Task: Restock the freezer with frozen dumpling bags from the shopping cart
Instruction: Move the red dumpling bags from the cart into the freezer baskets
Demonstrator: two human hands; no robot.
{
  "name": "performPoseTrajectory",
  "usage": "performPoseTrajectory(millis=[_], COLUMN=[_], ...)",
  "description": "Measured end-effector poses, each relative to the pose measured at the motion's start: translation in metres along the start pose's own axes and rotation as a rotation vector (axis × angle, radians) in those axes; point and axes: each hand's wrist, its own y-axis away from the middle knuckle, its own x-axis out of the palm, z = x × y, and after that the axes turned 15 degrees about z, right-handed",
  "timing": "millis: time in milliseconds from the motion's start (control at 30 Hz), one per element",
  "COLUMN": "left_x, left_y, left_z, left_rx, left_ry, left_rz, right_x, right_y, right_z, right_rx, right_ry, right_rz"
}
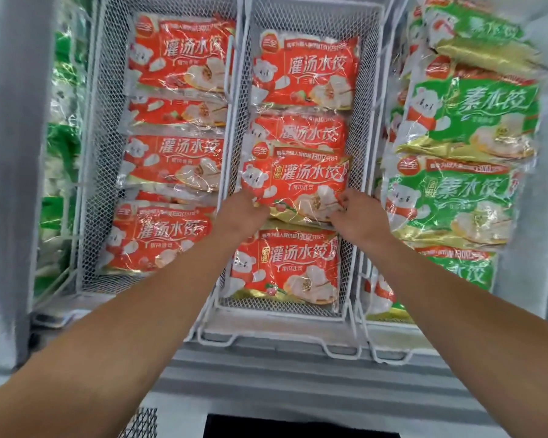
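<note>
A red dumpling bag (298, 181) lies tilted in the middle white wire basket (366, 147) of the freezer, on top of other red bags. My left hand (241, 213) grips its lower left corner. My right hand (358, 216) pinches its lower right edge with curled fingers. Another red bag (285, 270) lies just below, at the basket's near end, and two more (307, 71) lie beyond it. The shopping cart is not in view.
The left basket (98, 153) holds several red bags (178, 159). The right basket holds stacked green bags (456, 200). A grey freezer frame (13, 153) stands on the left, with green packs behind it. The freezer's front rim (282, 368) runs below the baskets.
</note>
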Motion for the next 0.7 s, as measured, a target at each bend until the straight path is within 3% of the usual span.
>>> performPoseTrajectory(millis=[267,500,700], left_x=[0.021,0.066,0.097], left_y=[0.071,0.178,0.281], left_z=[-0.001,0.020,0.076], left_rx=[0.055,0.098,-0.001], left_ry=[0.152,0.357,0.519], left_rz=[-0.172,-0.477,-0.751], right_x=[-0.007,0.008,0.053], right_y=[0.052,0.123,0.191], right_z=[0.005,0.017,0.063], right_rx=[-0.206,-0.530,-0.778], right_ry=[0.108,0.251,0.406], right_rz=[-0.020,-0.022,0.037])
